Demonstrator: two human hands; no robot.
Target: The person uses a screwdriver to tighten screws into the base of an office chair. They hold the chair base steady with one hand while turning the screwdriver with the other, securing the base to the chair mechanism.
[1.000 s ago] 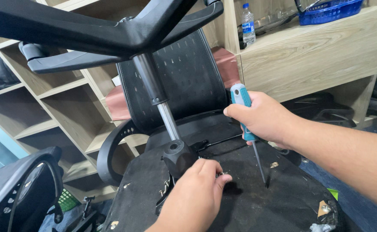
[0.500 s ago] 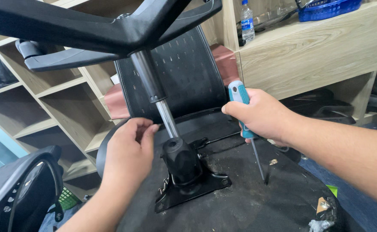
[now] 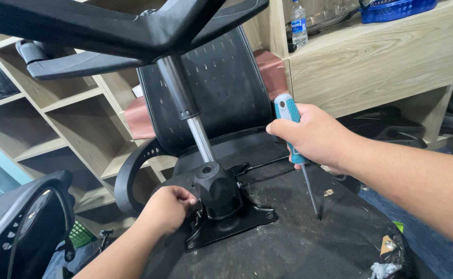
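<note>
My left hand grips the black mechanism plate on the upturned seat. My right hand clenches the screwdriver, tip resting on the seat. I judge fastening is underway; next needs the tip aligned on a plate screw.

Matt black metal mounting plate with bolt heads, polished chrome gas-lift cylinder, smooth matt black plastic star base. Teal rubbery-handled steel-shaft screwdriver. Rough dusty black fabric seat underside. Black mesh backrest. Pale wood-grain laminate shelving.
</note>
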